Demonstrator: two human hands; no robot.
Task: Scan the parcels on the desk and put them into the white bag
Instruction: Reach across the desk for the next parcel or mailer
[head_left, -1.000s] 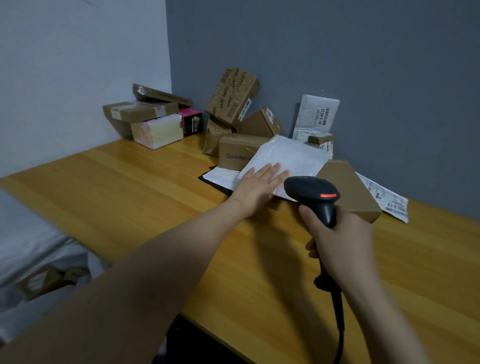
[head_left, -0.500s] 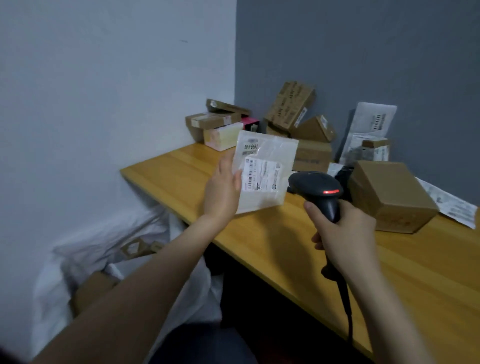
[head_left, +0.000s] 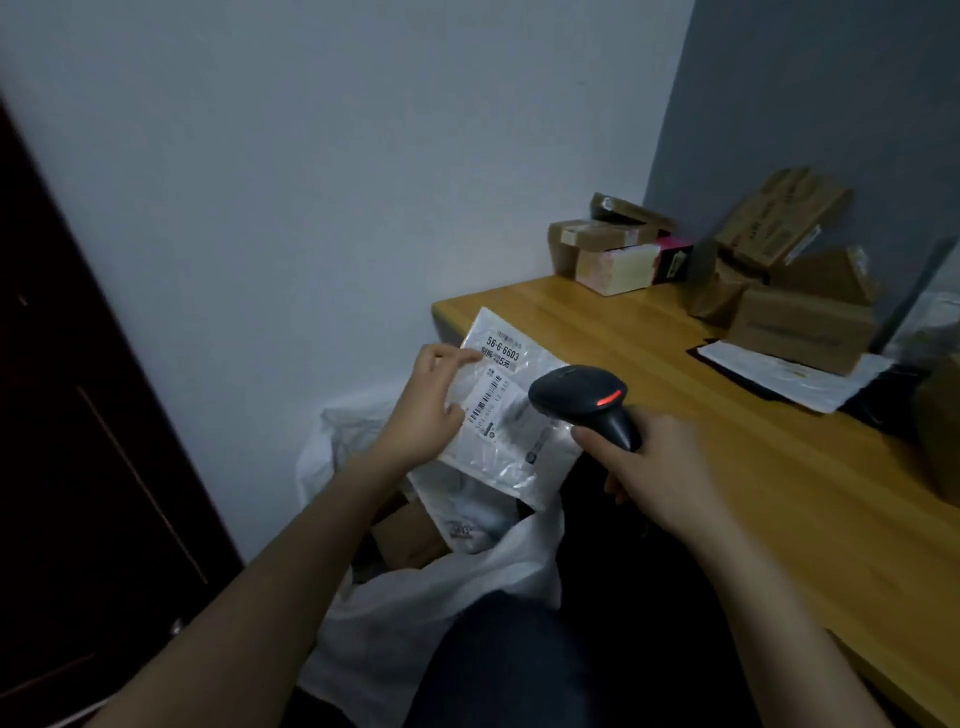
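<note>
My left hand (head_left: 426, 410) pinches the left edge of a flat white plastic mailer (head_left: 511, 415) with printed labels and a barcode, held label-up over the white bag (head_left: 431, 613). My right hand (head_left: 649, 467) grips the handle of a black barcode scanner (head_left: 582, 400) whose red light is lit; its head sits just over the mailer's right side. The white bag stands open on the floor to the left of the wooden desk (head_left: 727, 467), and brown boxes and another white mailer lie inside it.
Several brown cardboard parcels (head_left: 800, 322) and a pale box (head_left: 618, 267) are piled at the desk's far corner against the wall. A flat white mailer (head_left: 789, 371) lies on a black one beside them. A dark door (head_left: 78, 415) is at left; my knee shows below.
My left hand lifted the white mailer off the desk, turned its label up and carried it left, out over the bag. The view swung left and down; the scanner stayed gripped beside it.
</note>
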